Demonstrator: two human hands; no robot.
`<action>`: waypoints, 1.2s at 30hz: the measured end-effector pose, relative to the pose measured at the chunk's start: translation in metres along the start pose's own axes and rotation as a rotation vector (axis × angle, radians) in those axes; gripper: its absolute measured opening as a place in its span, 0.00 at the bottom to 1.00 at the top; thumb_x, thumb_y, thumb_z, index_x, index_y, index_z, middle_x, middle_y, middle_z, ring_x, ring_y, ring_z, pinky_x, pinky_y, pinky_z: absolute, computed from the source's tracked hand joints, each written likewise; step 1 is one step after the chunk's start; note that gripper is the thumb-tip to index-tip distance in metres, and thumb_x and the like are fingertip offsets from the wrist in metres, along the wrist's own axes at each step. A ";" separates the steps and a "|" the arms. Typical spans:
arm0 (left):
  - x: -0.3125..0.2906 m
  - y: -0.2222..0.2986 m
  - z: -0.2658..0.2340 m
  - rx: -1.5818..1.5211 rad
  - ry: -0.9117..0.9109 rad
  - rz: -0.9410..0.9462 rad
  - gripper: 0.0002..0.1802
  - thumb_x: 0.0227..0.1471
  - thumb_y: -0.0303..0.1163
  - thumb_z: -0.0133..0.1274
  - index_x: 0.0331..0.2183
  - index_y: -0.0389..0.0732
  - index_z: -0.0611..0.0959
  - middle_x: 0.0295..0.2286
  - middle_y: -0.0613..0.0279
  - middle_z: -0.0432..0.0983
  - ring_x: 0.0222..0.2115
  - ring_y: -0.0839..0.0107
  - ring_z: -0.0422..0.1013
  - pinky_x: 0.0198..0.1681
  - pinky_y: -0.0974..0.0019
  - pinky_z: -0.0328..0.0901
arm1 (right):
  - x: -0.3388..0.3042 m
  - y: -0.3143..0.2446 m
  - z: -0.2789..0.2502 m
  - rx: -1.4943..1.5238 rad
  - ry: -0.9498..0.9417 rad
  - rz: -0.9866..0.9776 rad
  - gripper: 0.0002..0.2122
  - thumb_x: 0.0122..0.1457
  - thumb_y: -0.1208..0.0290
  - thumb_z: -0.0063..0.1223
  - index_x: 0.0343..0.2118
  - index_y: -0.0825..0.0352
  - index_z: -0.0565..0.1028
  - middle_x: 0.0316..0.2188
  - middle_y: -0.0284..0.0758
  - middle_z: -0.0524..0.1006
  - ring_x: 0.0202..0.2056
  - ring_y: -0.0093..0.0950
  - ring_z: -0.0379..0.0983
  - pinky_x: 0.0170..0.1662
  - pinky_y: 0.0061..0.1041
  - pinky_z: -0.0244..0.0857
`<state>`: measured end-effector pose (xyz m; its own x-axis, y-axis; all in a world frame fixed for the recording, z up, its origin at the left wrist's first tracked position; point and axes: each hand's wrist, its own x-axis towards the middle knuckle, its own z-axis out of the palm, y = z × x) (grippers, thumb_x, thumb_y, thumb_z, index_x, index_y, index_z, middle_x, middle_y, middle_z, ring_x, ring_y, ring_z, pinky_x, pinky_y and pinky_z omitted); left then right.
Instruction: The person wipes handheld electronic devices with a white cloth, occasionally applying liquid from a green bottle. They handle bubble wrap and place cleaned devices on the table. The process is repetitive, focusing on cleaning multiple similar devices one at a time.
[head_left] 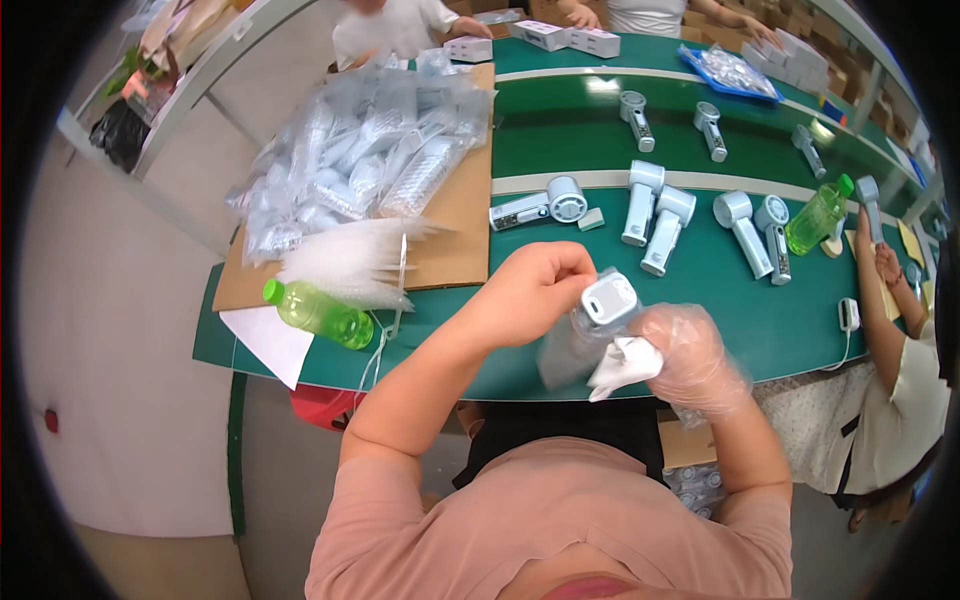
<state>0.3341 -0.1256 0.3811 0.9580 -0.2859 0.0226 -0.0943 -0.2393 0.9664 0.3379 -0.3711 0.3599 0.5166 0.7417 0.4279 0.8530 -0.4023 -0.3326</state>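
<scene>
A pale blue handheld fan (610, 300) is between my hands over the near table edge, its end face turned up. Below it hangs a blurred, see-through part that looks like a clear plastic bag (568, 355). My left hand (530, 290) is bare, with fingers closed in a pinch at the fan's left side; its fingertips are partly hidden. Wrapped in a clear plastic glove, my right hand (692, 358) closes on a crumpled white cloth (627, 365) beside the fan. Several similar fans (668, 230) lie just beyond my hands.
Bubble-wrap bags (350, 150) are heaped on cardboard (462, 240) at left. Green bottles (318, 315) (818, 215) flank the work area. More fans (636, 120) lie on the green belt (560, 120). Co-workers' hands (580, 15) (888, 265) show across and at right. A blue tray (735, 75) stands far right.
</scene>
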 end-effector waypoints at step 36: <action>0.322 -0.081 -0.044 1.003 0.120 0.034 0.30 0.56 0.50 0.57 0.56 0.47 0.77 0.47 0.43 0.78 0.49 0.47 0.74 0.53 0.53 0.68 | -0.009 0.213 0.003 2.056 1.104 0.479 0.41 0.65 0.31 0.19 0.66 0.63 0.60 0.62 0.48 0.67 0.61 0.49 0.65 0.61 0.50 0.63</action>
<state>0.6623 -0.1574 0.3213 0.9664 -0.2248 0.1250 -0.2530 -0.9182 0.3047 0.5146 -0.4615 0.2829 0.9972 0.0715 -0.0196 -0.0741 0.9569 -0.2809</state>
